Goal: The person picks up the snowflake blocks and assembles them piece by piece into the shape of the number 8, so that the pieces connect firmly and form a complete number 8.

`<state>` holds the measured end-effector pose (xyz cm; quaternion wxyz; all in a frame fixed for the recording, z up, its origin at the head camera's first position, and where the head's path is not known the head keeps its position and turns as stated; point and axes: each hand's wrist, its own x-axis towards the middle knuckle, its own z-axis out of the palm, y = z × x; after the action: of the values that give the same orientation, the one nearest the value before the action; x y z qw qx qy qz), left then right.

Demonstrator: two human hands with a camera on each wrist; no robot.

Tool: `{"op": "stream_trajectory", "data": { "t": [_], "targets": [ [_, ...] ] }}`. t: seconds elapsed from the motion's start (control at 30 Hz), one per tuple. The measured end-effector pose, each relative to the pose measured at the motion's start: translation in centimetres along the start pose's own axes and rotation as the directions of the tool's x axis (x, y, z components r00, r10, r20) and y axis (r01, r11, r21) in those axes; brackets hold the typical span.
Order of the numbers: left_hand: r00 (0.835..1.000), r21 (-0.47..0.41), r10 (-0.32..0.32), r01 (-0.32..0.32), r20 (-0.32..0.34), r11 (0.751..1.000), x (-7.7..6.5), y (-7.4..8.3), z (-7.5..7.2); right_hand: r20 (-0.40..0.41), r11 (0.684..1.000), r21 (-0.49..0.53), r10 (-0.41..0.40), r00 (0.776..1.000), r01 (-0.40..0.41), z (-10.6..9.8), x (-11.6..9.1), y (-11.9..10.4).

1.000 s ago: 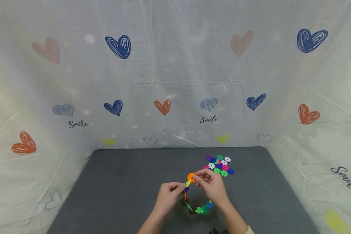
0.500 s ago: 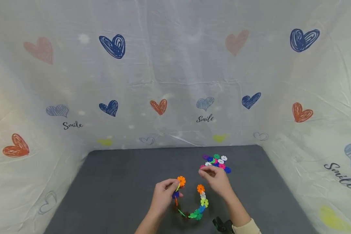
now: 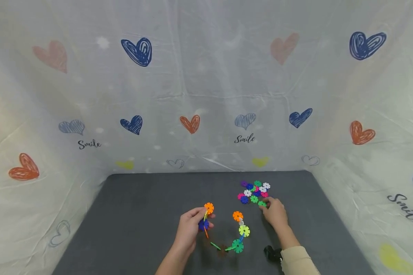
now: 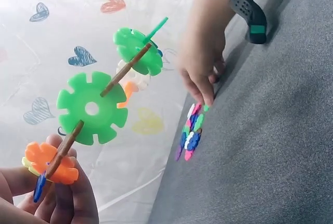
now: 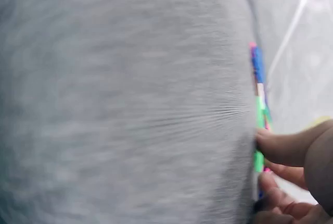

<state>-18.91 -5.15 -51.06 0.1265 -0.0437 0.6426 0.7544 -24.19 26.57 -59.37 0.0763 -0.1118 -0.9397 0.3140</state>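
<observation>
A curved chain of interlocked plastic snowflake discs hangs from my left hand (image 3: 190, 225), open at the top. My left fingers pinch it near an orange disc (image 3: 209, 208) and a blue disc (image 3: 204, 224). Green discs (image 4: 92, 108) joined by brown ones show in the left wrist view. Another orange disc (image 3: 238, 216) ends the chain's right side, above a yellow-green disc (image 3: 244, 230). My right hand (image 3: 276, 214) is at the near edge of a loose disc pile (image 3: 254, 199), thumb and fingertips around a green disc (image 3: 262, 204) lying on the table.
The dark grey table (image 3: 151, 214) extends left and in front of the hands. White cloth printed with hearts (image 3: 206, 88) hangs behind and at both sides. A black device (image 3: 272, 253) sits at the right wrist, beside a beige sleeve (image 3: 297, 261).
My right hand has let go of the chain's orange end and moved right to the pile, taking hold of a green disc. My left hand keeps the chain, which has spread open.
</observation>
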Motion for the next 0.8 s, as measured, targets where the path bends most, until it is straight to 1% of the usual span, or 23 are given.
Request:
{"op": "stream_trajectory", "data": {
  "t": [0.13, 0.23, 0.3, 0.37, 0.43, 0.5, 0.6, 0.67, 0.8],
  "targets": [
    [1.000, -0.001, 0.006, -0.006, -0.006, 1.000, 0.1, 0.1, 0.1, 0.017, 0.997, 0.080, 0.015, 1.000, -0.016, -1.0, -0.4, -0.9],
    [1.000, 0.015, 0.014, -0.014, -0.008, 1.000, 0.1, 0.1, 0.2, -0.003, 0.979, 0.204, -0.022, 1.000, 0.022, -1.8, -1.6, -3.0],
    [1.000, 0.027, 0.021, -0.021, -0.003, 0.999, 0.0, 0.1, 0.3, -0.025, 0.947, 0.314, -0.063, 0.998, 0.068, -2.4, -2.9, -5.1],
    [1.000, 0.042, 0.025, -0.025, 0.002, 0.999, -0.1, 0.1, 0.3, -0.042, 0.901, 0.414, -0.122, 0.992, 0.128, -2.9, -4.3, -7.5],
    [0.999, 0.053, 0.033, -0.033, 0.004, 0.998, -0.1, 0.2, 0.4, -0.068, 0.854, 0.481, -0.190, 0.979, 0.199, -3.3, -5.8, -9.8],
    [0.999, 0.063, 0.041, -0.041, 0.006, 0.997, -0.1, 0.3, 0.4, -0.099, 0.812, 0.512, -0.267, 0.959, 0.279, -3.3, -7.0, -11.6],
    [0.999, 0.074, 0.049, -0.050, 0.013, 0.996, -0.1, 0.4, 0.5, -0.150, 0.777, 0.498, -0.360, 0.921, 0.385, -2.9, -8.0, -13.1],
    [0.998, 0.081, 0.052, -0.054, 0.024, 0.995, -0.1, 0.4, 0.5, -0.177, 0.761, 0.485, -0.397, 0.901, 0.431, -2.5, -8.3, -13.5],
    [0.996, 0.105, 0.065, -0.071, 0.064, 0.992, -0.3, 0.6, 0.4, -0.199, 0.740, 0.472, -0.441, 0.875, 0.480, -2.0, -8.4, -13.7]
  ]
}}
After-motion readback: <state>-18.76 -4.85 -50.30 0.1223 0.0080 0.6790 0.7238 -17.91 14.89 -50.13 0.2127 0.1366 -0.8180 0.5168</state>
